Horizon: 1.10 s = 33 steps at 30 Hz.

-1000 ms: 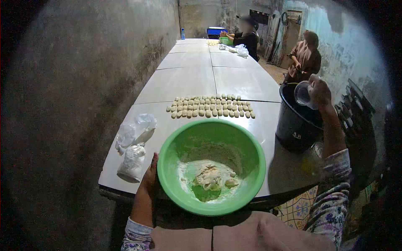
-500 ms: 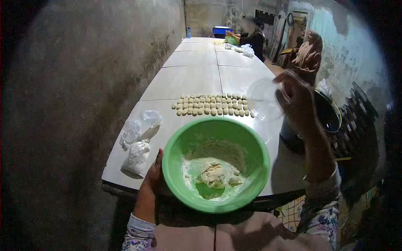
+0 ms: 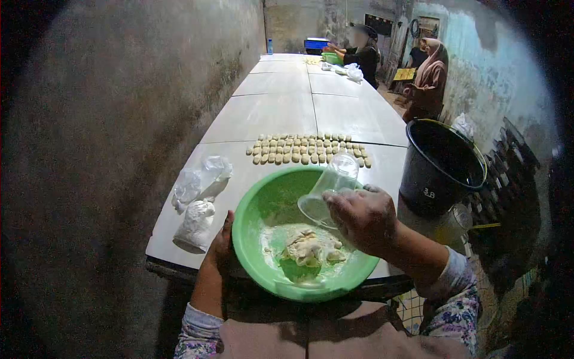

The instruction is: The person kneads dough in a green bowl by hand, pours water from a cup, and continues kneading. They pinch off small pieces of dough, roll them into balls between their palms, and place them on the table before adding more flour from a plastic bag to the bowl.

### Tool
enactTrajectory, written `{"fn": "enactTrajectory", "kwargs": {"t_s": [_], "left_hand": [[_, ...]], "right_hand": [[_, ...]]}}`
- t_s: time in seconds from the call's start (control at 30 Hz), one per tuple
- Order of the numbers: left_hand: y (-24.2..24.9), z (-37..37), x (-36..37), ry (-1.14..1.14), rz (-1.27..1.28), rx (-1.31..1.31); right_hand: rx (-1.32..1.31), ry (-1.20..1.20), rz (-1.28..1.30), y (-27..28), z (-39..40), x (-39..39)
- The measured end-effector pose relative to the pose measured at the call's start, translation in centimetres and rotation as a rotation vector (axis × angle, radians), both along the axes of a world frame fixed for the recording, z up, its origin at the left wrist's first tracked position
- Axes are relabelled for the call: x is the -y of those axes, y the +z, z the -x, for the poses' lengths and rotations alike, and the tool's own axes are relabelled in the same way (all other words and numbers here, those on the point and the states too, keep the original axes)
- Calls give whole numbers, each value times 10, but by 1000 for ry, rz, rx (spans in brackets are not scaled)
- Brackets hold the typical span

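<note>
A green plastic basin [image 3: 311,293] stands at the table's near edge. Inside it lie lumps of pale dough [image 3: 304,248] and white flour around some liquid. My left hand [image 3: 220,248] holds the basin's left side, thumb up along the outside; its other fingers are mostly hidden. Above the basin's right half, my right hand [image 3: 366,220] grips a clear plastic cup [image 3: 339,173]. The cup is tipped over, its mouth facing down towards the dough. Beyond the basin, small dough pieces [image 3: 299,149] sit in rows on the table.
An open bag of flour [image 3: 195,226] and a crumpled plastic bag [image 3: 200,179] lie on the left. A black bucket [image 3: 427,185] stands at the right edge of the white table [image 3: 269,113]. Two people [image 3: 365,57] are near the far right side.
My right hand has come down and left with the cup, from beside the bucket to over the basin. My left hand stays at the rim. The standing person at the right has turned.
</note>
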State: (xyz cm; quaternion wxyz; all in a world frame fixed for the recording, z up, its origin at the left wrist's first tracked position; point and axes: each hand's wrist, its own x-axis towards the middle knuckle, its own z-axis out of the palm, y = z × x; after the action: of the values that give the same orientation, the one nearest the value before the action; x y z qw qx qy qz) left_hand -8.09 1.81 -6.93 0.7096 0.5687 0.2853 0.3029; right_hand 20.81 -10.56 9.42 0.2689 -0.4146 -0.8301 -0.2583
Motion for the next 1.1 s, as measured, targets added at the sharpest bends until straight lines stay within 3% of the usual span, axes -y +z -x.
{"fn": "enactTrajectory", "kwargs": {"t_s": [0.07, 0.1, 0.2, 0.23, 0.27, 0.3, 0.33, 0.37, 0.43, 0.47, 0.5, 0.57, 0.6, 0.67, 0.7, 0.73, 0.8, 0.83, 0.87, 0.9, 0.93, 0.97, 1.03, 1.1], "left_hand": [[8, -2, 2, 23, 367, 195], [5, -3, 1, 23, 367, 196], [-2, -5, 0, 188, 252, 156], [3, -4, 2, 167, 275, 131], [6, -2, 3, 146, 298, 107], [6, -2, 3, 141, 298, 114], [7, -2, 4, 142, 284, 125], [7, -2, 3, 144, 267, 138], [6, -2, 2, 146, 230, 154], [6, -2, 1, 149, 208, 163], [6, -3, 0, 150, 184, 170], [5, -3, 1, 158, 141, 187], [5, -3, 2, 158, 121, 196], [5, -3, 3, 160, 78, 214], [6, -3, 4, 157, 55, 224], [6, -4, 4, 153, 28, 233], [8, -6, 5, 138, -23, 249], [9, -8, 5, 133, -49, 256], [10, -10, 5, 130, -70, 267], [14, -10, 7, 132, -70, 265], [20, -11, 10, 111, -60, 271], [27, -10, 15, 95, -50, 279], [36, -8, 22, 148, 50, 323], [36, -6, 20, 154, 95, 269]], "right_hand": [[-90, 8, 4, -4, -8, -9], [-90, 9, 3, -2, -10, -10], [-458, -248, 193, 16, -19, -16], [-603, -205, 257, 31, -27, -14], [-676, -221, 156, 32, -47, -20], [-304, -201, -236, 55, -71, -23], [-750, -168, -91, 63, -88, -21], [-886, -128, -105, 78, -110, -14], [-392, -466, -504, 109, -152, 0], [-457, -724, -334, 115, -160, 7], [-454, -726, -334, 109, -195, 5], [81, -989, -393, 90, -273, -10], [84, -988, -393, 87, -268, -10], [-501, -1088, -9, 79, -237, -13], [-255, -1085, -63, 77, -201, -9], [-9, -1071, -114, 75, -163, -7], [77, -710, -4, 53, -130, -28], [-176, -481, 332, 46, -79, -22], [-228, -335, 656, 35, -47, -20], [-41, -25, 823, -13, -51, -43], [255, 92, 693, -45, -23, -46], [324, 131, 878, -39, 7, -38], [406, 95, 994, -70, 38, -38], [472, 158, 933, -72, 49, -53]]}}
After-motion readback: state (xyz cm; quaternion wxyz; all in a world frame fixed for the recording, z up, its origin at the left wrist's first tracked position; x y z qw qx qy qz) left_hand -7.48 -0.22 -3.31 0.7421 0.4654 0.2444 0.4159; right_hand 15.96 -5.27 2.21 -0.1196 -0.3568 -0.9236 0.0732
